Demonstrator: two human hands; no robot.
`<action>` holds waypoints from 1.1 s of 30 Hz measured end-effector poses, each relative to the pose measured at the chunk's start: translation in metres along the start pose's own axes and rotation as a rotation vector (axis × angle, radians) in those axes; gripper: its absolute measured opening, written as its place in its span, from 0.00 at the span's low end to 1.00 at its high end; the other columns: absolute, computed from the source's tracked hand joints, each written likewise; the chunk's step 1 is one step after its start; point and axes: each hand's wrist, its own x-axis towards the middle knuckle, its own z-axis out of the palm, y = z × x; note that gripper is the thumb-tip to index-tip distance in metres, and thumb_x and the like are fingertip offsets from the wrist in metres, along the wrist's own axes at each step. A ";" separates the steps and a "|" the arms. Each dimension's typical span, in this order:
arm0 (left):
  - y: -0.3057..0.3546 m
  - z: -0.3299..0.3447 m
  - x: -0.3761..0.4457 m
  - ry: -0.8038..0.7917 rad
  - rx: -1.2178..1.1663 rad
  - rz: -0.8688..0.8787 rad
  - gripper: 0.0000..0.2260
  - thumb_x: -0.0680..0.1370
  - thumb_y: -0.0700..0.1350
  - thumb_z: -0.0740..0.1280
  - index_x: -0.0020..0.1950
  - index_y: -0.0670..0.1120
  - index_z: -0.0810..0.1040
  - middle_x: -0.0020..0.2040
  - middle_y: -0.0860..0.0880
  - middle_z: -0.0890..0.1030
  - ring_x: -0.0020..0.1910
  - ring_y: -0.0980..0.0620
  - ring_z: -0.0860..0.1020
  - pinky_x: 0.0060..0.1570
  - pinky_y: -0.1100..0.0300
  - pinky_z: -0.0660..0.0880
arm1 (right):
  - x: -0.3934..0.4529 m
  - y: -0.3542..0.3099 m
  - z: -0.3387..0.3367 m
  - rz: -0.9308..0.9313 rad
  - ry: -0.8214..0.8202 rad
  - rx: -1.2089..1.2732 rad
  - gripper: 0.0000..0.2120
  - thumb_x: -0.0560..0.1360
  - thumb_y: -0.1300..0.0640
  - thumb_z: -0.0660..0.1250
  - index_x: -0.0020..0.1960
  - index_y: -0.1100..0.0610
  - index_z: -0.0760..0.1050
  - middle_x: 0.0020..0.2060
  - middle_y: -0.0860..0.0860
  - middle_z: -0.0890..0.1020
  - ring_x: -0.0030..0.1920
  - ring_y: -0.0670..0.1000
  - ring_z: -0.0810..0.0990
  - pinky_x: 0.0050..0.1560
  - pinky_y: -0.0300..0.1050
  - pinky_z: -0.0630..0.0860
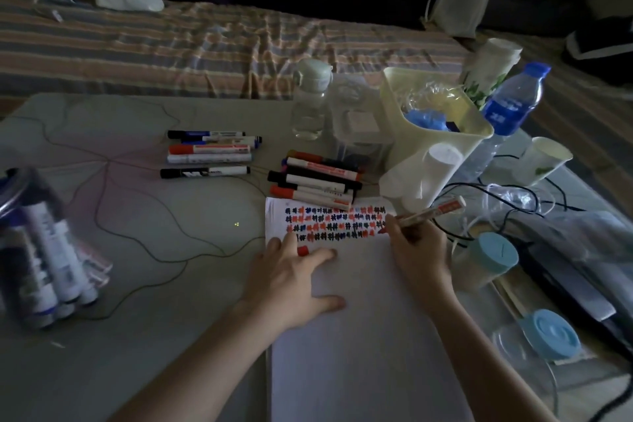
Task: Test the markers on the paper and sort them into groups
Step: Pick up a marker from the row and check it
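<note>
The right hand holds a marker with its fingers curled round it. The marker's red tip touches the paper at the right end of the rows of scribbles. The scribbles are red, blue and black, and they fill the top part of the paper.

The left hand lies flat on the paper with its fingers spread out and straight. A small red cap sits between two of its fingers; the room is dim, so I cannot tell if the fingers squeeze it.

The paper lies on a grey table. Just above the paper is a pile of markers, touching each other. Further left is a second group of markers, laid side by side. These two groups are well apart. At the far left a clear jar leans over with more markers inside. A cream bin and a water bottle stand on the right.
</note>
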 end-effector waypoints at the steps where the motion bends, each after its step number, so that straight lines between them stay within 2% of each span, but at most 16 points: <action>1: 0.000 0.000 0.000 -0.003 -0.004 0.001 0.36 0.66 0.75 0.63 0.72 0.66 0.60 0.60 0.49 0.65 0.59 0.48 0.65 0.56 0.54 0.69 | -0.001 -0.001 0.000 -0.004 0.001 0.004 0.11 0.73 0.45 0.72 0.39 0.52 0.80 0.31 0.44 0.82 0.34 0.41 0.80 0.32 0.37 0.75; 3: 0.000 0.000 -0.001 -0.002 0.004 0.002 0.36 0.67 0.75 0.63 0.72 0.66 0.61 0.60 0.49 0.65 0.60 0.48 0.65 0.57 0.54 0.69 | -0.003 -0.004 -0.001 -0.013 0.007 0.028 0.08 0.72 0.47 0.73 0.39 0.51 0.80 0.31 0.42 0.82 0.33 0.37 0.80 0.30 0.29 0.71; 6: -0.001 0.001 -0.002 0.000 0.019 -0.002 0.36 0.67 0.75 0.62 0.72 0.66 0.60 0.61 0.49 0.64 0.61 0.47 0.65 0.58 0.52 0.69 | -0.004 -0.004 -0.002 -0.004 0.016 0.029 0.09 0.73 0.48 0.72 0.38 0.51 0.79 0.30 0.44 0.82 0.32 0.39 0.79 0.30 0.29 0.71; 9: -0.001 0.002 -0.002 0.005 0.014 0.003 0.36 0.67 0.75 0.61 0.72 0.66 0.59 0.62 0.49 0.64 0.61 0.47 0.65 0.58 0.53 0.68 | -0.004 -0.006 -0.002 -0.006 0.003 0.024 0.07 0.73 0.49 0.72 0.38 0.48 0.79 0.30 0.40 0.81 0.33 0.33 0.79 0.31 0.25 0.70; 11: -0.001 0.002 -0.002 0.005 0.010 0.006 0.36 0.67 0.75 0.61 0.72 0.66 0.59 0.62 0.49 0.64 0.61 0.48 0.65 0.58 0.54 0.68 | -0.004 -0.005 -0.002 -0.017 -0.011 0.026 0.07 0.73 0.49 0.73 0.38 0.49 0.79 0.30 0.39 0.81 0.34 0.33 0.79 0.31 0.24 0.70; 17: -0.001 0.003 -0.001 0.013 0.002 0.002 0.36 0.66 0.76 0.61 0.72 0.66 0.60 0.60 0.50 0.64 0.60 0.48 0.65 0.57 0.53 0.69 | -0.002 -0.002 0.001 -0.024 -0.007 -0.026 0.10 0.72 0.47 0.73 0.39 0.52 0.80 0.32 0.43 0.83 0.36 0.39 0.80 0.30 0.28 0.71; 20: -0.001 0.003 -0.002 0.017 -0.002 0.003 0.36 0.67 0.75 0.62 0.72 0.66 0.60 0.60 0.50 0.64 0.60 0.48 0.65 0.57 0.53 0.69 | -0.001 0.000 0.002 -0.006 0.008 -0.056 0.09 0.73 0.47 0.72 0.40 0.53 0.80 0.33 0.45 0.83 0.36 0.41 0.80 0.32 0.34 0.73; 23: -0.001 0.003 -0.003 0.027 0.002 0.000 0.36 0.67 0.75 0.62 0.72 0.66 0.60 0.60 0.50 0.64 0.60 0.49 0.65 0.56 0.54 0.69 | -0.001 0.001 0.001 0.001 0.017 -0.031 0.10 0.73 0.49 0.72 0.40 0.55 0.80 0.32 0.46 0.83 0.33 0.38 0.79 0.30 0.28 0.70; 25: 0.000 0.003 -0.002 0.023 0.001 -0.005 0.36 0.67 0.75 0.62 0.72 0.66 0.60 0.60 0.50 0.64 0.60 0.48 0.65 0.57 0.54 0.69 | -0.002 0.001 0.002 -0.010 0.005 -0.036 0.11 0.72 0.49 0.72 0.39 0.56 0.79 0.33 0.48 0.83 0.33 0.41 0.79 0.29 0.29 0.69; 30: 0.000 0.003 -0.001 0.018 0.005 -0.012 0.36 0.67 0.75 0.61 0.72 0.67 0.59 0.60 0.50 0.64 0.60 0.48 0.65 0.57 0.54 0.68 | -0.003 0.001 0.003 -0.014 0.011 -0.085 0.11 0.72 0.48 0.71 0.39 0.56 0.79 0.33 0.50 0.83 0.36 0.48 0.81 0.32 0.40 0.73; 33: 0.000 0.004 -0.002 0.025 0.007 -0.015 0.36 0.66 0.76 0.61 0.72 0.67 0.59 0.61 0.50 0.64 0.60 0.48 0.65 0.57 0.54 0.68 | -0.002 0.002 0.002 -0.003 0.025 -0.049 0.11 0.72 0.49 0.71 0.39 0.57 0.78 0.32 0.51 0.83 0.37 0.51 0.81 0.32 0.41 0.72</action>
